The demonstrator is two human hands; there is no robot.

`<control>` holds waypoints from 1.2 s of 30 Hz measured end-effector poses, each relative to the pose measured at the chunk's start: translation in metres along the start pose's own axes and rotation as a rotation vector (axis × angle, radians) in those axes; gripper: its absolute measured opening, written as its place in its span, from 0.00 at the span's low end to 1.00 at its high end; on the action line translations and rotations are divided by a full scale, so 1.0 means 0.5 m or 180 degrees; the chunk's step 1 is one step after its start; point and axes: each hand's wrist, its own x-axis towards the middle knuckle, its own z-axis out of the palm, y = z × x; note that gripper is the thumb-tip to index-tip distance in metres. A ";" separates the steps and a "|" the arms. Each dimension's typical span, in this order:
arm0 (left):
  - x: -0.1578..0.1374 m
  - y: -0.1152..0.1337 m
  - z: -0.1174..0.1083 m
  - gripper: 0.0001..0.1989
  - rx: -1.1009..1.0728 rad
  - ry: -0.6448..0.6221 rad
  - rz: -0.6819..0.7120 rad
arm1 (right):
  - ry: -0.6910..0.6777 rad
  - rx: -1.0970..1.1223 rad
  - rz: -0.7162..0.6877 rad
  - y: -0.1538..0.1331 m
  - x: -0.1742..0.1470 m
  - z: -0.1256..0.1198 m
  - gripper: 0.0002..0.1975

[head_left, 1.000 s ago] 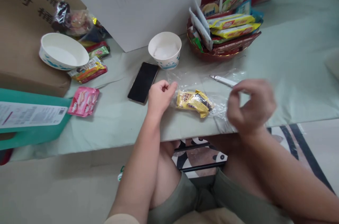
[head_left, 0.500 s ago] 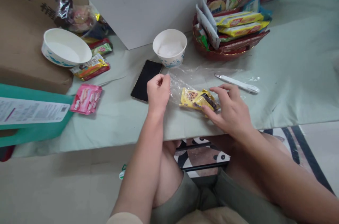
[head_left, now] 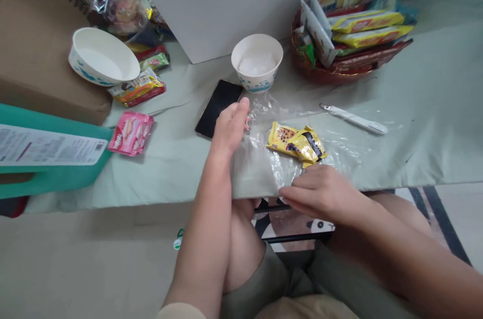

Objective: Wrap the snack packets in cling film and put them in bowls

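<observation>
Spread across the table in front of me is a clear plastic bag. Two yellow snack packets lie in or on it, one overlapping the other; which of the two I cannot tell. My left hand grips the bag's left side, close to a black phone. At the table's front edge, my right hand pinches the bag's near edge. A white utility knife rests to the right of the packets. Behind the bag stands a white paper bowl with a blue pattern.
A red basket of packaged snacks stands at the back right. On the left are another paper bowl, a pink wafer packet, a green carton and a cardboard box. A large white box stands behind.
My right hand has moved from the yellow packets down to the bag's near edge and closed on it. The bag is spread wider, and the upper packet has turned. The view has shifted slightly.
</observation>
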 end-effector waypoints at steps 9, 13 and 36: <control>-0.059 0.026 0.005 0.10 0.1369 -0.1079 0.0147 | 0.1160 -0.0535 0.1685 0.051 -0.019 0.015 0.15; -0.064 0.026 0.021 0.10 0.0157 -0.1558 0.0095 | 0.0603 -0.0164 0.1968 0.085 -0.013 0.045 0.34; -0.038 0.104 0.045 0.05 -0.2646 0.0161 -0.1560 | 0.2216 0.2178 0.2748 0.146 -0.021 -0.132 0.27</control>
